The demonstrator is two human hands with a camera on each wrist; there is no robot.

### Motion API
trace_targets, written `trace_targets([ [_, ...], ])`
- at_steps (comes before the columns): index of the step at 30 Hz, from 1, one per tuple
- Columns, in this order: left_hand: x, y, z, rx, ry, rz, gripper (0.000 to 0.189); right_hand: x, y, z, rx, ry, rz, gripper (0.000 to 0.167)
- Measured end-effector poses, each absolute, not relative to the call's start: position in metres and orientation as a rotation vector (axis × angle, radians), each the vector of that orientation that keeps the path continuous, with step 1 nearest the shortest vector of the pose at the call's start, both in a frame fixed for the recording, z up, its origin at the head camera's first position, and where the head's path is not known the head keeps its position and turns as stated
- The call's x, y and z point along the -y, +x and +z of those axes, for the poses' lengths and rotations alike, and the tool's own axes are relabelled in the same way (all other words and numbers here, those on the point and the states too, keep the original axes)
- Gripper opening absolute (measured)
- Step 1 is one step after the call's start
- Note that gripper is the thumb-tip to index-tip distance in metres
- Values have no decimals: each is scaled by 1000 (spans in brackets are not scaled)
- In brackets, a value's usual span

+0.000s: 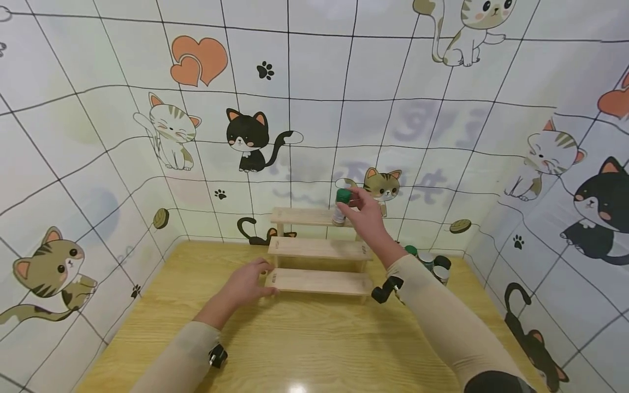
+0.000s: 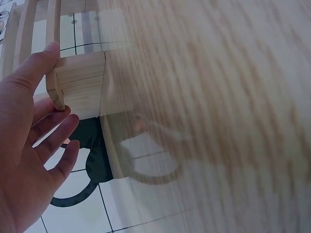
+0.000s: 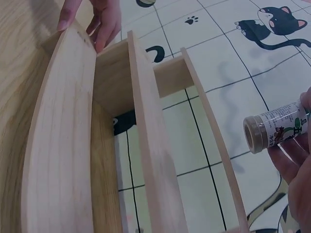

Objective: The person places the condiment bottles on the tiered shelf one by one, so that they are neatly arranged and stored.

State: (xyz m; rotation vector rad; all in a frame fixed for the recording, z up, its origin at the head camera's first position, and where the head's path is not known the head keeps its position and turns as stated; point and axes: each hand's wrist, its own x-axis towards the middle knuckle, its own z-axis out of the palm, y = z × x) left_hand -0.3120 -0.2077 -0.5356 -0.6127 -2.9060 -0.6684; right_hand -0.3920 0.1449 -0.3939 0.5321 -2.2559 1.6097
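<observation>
Holding a green-capped jar [image 3: 282, 127] at the top shelf [image 1: 302, 216] of a three-tier wooden rack [image 1: 319, 248], the right hand [image 1: 368, 218] pinches it upright between thumb and fingers. The left hand [image 1: 245, 284] grips the rack's lowest left end. Other jars [image 1: 425, 258] stand right of the rack. This looks like shelving; next probably calls for setting the jar level, then releasing.

In the grip of the right hand [image 1: 366, 213], the jar [image 1: 339, 214] has a glossy label [image 3: 287, 122] and plastic-looking cap [image 1: 343, 196], while the stand [image 1: 321, 281] touched by the left hand [image 1: 247, 285] is smooth, matt wood on a shiny wood-grain tabletop [image 1: 295, 333].
</observation>
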Motion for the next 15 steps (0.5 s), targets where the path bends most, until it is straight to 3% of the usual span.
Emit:
trace_targets([
  [15,207,-314,-535,2912,-601,-671,74,-87,-423,-383,2290,591,1654,45],
])
